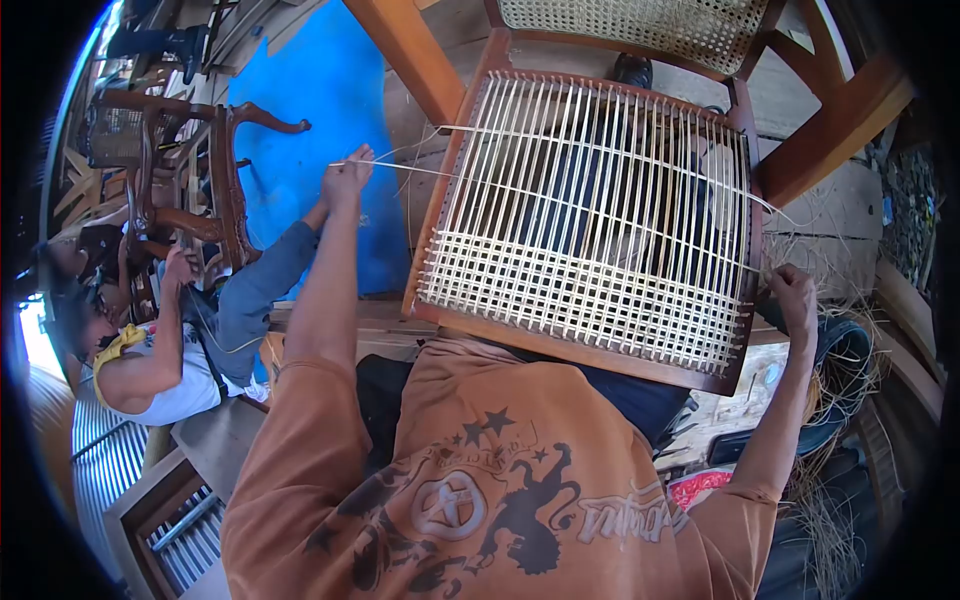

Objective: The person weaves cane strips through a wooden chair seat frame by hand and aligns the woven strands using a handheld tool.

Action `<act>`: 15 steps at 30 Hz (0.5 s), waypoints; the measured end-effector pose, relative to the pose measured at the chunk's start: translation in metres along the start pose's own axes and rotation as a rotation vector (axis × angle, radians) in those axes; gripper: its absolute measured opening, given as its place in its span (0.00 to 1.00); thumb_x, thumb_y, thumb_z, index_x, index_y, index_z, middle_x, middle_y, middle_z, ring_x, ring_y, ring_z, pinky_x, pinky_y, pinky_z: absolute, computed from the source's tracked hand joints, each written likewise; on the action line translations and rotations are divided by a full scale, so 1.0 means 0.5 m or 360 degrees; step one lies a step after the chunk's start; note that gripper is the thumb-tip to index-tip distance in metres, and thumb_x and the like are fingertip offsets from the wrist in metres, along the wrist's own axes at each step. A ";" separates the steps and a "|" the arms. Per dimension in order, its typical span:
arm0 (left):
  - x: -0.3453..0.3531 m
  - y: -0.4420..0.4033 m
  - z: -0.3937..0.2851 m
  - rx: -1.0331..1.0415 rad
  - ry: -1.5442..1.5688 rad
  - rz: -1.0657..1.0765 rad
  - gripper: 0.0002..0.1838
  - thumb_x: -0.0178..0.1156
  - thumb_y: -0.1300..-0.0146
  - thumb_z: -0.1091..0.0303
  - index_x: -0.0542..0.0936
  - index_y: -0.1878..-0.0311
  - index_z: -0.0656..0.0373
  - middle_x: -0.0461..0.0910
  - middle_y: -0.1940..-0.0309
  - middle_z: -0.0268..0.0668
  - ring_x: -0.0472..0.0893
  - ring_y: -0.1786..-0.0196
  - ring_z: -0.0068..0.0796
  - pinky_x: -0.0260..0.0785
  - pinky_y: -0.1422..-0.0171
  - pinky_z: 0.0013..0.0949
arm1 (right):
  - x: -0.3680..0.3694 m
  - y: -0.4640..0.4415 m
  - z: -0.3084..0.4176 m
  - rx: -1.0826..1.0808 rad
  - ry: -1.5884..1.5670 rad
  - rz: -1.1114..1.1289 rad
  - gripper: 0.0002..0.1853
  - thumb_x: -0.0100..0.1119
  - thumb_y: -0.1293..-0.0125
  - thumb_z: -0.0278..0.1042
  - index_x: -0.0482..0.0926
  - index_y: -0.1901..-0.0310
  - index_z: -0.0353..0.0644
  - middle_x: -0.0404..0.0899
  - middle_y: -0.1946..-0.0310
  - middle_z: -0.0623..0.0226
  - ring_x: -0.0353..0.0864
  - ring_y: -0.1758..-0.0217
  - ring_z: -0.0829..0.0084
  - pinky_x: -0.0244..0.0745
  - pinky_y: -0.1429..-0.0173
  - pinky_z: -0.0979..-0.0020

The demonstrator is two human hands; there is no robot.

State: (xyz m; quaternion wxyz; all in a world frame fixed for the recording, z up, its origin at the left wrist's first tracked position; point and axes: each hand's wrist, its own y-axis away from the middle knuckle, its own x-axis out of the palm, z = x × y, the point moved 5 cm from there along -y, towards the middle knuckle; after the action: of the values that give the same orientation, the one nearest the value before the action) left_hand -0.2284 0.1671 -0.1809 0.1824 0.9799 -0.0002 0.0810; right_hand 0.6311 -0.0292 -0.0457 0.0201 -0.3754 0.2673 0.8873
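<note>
A wooden chair seat frame (560,361) lies across my lap, strung with pale cane strands. Near me the strands form a woven cane grid (580,295); farther off, mostly lengthwise strands (600,150) show, with two crosswise ones. My left hand (347,174) is raised left of the frame, its fingers closed on a cane strand (415,170) pulled taut across the seat. At the right edge my right hand (793,290) has its fingers pinched together near that strand's other end. What lies between those fingers is too small to make out.
The chair's caned backrest (640,28) and wooden legs (415,60) stand beyond the seat. A blue sheet (310,120) covers floor at left. Another person (150,375) works there beside a carved chair (225,170). Loose cane fibres (850,370) hang around a dark container at right.
</note>
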 end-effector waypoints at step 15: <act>0.775 0.273 -0.096 0.0663 -0.1733 -0.0325 0.07 0.63 0.39 0.68 0.83 0.62 0.60 0.83 0.69 0.40 0.81 0.67 0.35 0.72 0.59 0.36 | -0.346 0.021 -0.374 0.0498 0.1862 -0.0718 0.24 0.56 0.37 0.42 0.73 0.37 0.56 0.80 0.48 0.55 0.77 0.44 0.48 0.73 0.41 0.53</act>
State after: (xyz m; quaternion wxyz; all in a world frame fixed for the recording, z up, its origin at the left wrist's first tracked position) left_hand 0.1423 0.0682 -0.0262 -0.0335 0.8907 0.0166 -0.4531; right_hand 0.8751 -0.1012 -0.0314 0.1116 -0.8365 0.2748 0.4607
